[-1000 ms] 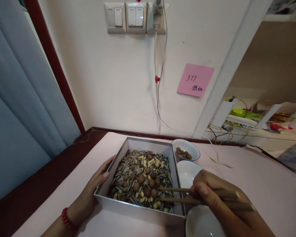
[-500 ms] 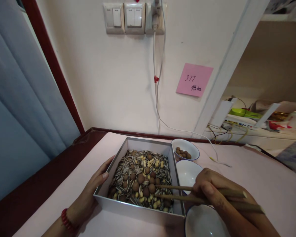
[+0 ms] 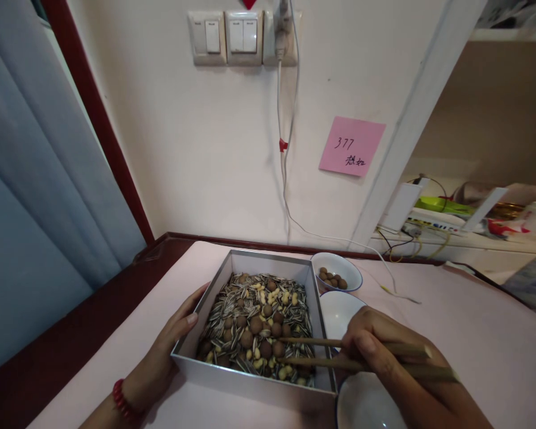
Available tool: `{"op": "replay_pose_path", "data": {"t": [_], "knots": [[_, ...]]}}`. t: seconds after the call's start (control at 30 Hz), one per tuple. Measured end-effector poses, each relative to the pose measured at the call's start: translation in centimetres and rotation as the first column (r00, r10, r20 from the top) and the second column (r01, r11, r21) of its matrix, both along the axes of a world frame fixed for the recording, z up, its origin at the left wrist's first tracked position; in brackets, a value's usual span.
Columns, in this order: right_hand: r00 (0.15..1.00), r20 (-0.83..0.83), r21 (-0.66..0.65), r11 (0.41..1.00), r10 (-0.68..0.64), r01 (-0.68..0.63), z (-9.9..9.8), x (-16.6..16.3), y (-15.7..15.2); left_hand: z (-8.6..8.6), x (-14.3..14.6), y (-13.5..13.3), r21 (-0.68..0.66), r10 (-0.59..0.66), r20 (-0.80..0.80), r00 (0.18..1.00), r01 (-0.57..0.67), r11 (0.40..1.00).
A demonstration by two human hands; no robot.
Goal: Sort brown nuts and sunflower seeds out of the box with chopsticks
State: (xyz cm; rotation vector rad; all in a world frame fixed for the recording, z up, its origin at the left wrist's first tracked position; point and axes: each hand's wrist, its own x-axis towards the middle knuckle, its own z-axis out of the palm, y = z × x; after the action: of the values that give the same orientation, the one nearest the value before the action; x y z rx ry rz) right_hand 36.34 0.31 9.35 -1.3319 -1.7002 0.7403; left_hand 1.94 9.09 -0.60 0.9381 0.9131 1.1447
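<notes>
The right hand (image 3: 382, 360) is closed around 2 wooden chopsticks (image 3: 312, 342), tips parted beside a brown ball (image 3: 279, 349). The left hand (image 3: 163, 342), partly open, rests against the box's (image 3: 250, 384) left wall.

Wooden chopsticks (image 3: 312, 361) reach into the open, seed-filled box (image 3: 250, 385), parted tips at a brown ball (image 3: 278, 349).
</notes>
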Motion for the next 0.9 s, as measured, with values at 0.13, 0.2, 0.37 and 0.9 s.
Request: {"op": "replay_pose_path", "data": {"t": [0.13,0.2,0.37,0.9], "knots": [[0.999,0.021,0.005,0.999,0.033,-0.033,0.0,-0.1,0.2,0.3,0.2,0.0,-0.007,0.011,0.002,1.0,-0.011,1.0],[0.999,0.027,0.006,0.999,0.034,-0.034,-0.1,0.0,0.4,0.3,0.2,0.0,-0.002,0.012,-0.005,1.0,-0.012,1.0],[1.0,0.024,0.016,1.0,0.004,-0.004,-0.6,0.1,0.6,0.0,0.0,0.1,0.008,0.003,-0.015,1.0,-0.003,1.0],[0.919,-0.169,0.378,0.838,-0.355,0.393,0.0,4.7,-0.5,0.0,0.2,0.2,-0.057,0.05,0.012,0.999,-0.049,0.997]]}}
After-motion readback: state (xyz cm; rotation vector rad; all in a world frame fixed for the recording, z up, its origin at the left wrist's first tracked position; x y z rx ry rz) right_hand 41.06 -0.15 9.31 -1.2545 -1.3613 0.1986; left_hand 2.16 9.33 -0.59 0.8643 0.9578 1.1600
